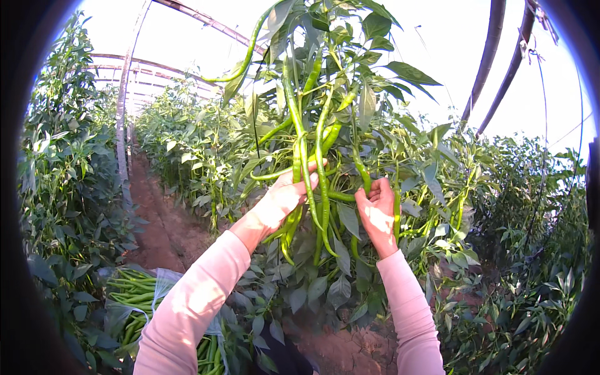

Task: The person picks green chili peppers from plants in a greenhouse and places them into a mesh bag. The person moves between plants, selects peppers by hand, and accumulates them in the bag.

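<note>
Long green chili peppers (pixel 295 108) hang from a tall, leafy pepper plant (pixel 375 28) right in front of me. My left hand (pixel 286 192) is among the hanging peppers, thumb and fingers closed around part of the cluster. Some long peppers pass in front of its fingers, so exactly which ones it grips is partly hidden. To its right, my right hand (pixel 376 206) pinches the lower end of a curved green pepper (pixel 361 168) between thumb and fingers. Another pepper hangs just beside that hand's outer edge.
Clear plastic bags (pixel 164 283) filled with picked green peppers (pixel 136 290) lie at lower left. A dirt path (pixel 150 220) runs back beside a pale post (pixel 123 108). Dense pepper rows stand on both sides. Strings and dark poles (pixel 490 56) hang or arch at upper right.
</note>
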`<state>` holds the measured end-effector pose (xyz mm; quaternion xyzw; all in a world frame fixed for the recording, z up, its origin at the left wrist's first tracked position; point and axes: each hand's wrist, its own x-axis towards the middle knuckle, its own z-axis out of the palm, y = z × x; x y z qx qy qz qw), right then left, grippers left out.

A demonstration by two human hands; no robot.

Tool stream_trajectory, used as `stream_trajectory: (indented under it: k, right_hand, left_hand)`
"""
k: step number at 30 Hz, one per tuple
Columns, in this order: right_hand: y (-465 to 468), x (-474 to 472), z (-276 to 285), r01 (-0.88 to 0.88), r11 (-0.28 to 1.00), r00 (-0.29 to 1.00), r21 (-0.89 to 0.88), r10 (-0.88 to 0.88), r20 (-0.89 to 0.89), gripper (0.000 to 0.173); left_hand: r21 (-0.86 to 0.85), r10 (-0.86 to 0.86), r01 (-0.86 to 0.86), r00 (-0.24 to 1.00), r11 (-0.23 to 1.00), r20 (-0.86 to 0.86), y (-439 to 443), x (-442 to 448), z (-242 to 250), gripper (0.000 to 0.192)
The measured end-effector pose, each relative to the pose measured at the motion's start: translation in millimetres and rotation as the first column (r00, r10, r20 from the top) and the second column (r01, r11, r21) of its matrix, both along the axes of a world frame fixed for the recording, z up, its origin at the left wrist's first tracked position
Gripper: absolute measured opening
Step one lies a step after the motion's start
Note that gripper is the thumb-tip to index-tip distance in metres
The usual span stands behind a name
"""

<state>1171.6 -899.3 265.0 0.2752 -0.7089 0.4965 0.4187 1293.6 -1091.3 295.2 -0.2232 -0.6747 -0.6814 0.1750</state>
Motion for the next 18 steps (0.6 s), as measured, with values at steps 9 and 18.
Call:
stream_trajectory:
  k: [9,18]
  right_hand:
    - [-28,28,33,-0.187,0.978,0.941,-0.094,0.151,-0.302,0.034]
    - [-12,0,113,0.433,0.885,0.888,0.169,-0.388,-0.246,0.033]
  left_hand:
    - [-0.033,-0.086,0.085,0.996,0.996,-0.022,7,18,-2,0.055]
    - [0.000,0.016,-0.016,1.000,1.000,-0.013,26,-2,2,0.051]
